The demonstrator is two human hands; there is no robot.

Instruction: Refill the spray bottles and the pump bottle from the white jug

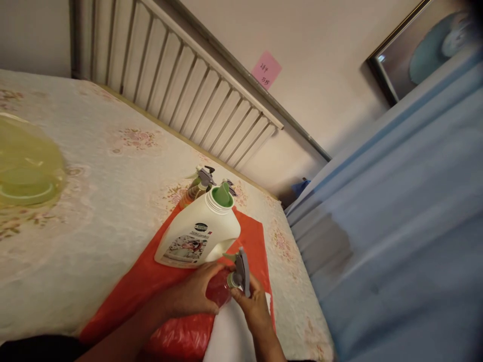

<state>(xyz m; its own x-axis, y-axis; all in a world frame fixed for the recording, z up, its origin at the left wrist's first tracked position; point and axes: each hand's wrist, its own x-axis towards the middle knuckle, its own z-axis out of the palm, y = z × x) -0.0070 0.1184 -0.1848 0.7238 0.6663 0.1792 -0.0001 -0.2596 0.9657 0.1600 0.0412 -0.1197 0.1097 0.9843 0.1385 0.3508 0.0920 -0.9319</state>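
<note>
The red spray bottle (218, 290) is largely covered by the left hand (192, 294) and right hand (253, 305). The amber spray bottle (193, 193) is half hidden behind the white jug (198, 235), whose label print cannot be read. The yellow-green bowl (26, 163) is cut off at the left edge and blurred. The blue curtain (396, 226) is smeared; writing on the pink note (266, 69) is too small to tell.

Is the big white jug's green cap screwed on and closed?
No. The white jug stands open on the red sheet, with its green pour spout exposed at the neck and no cap over it.
</note>
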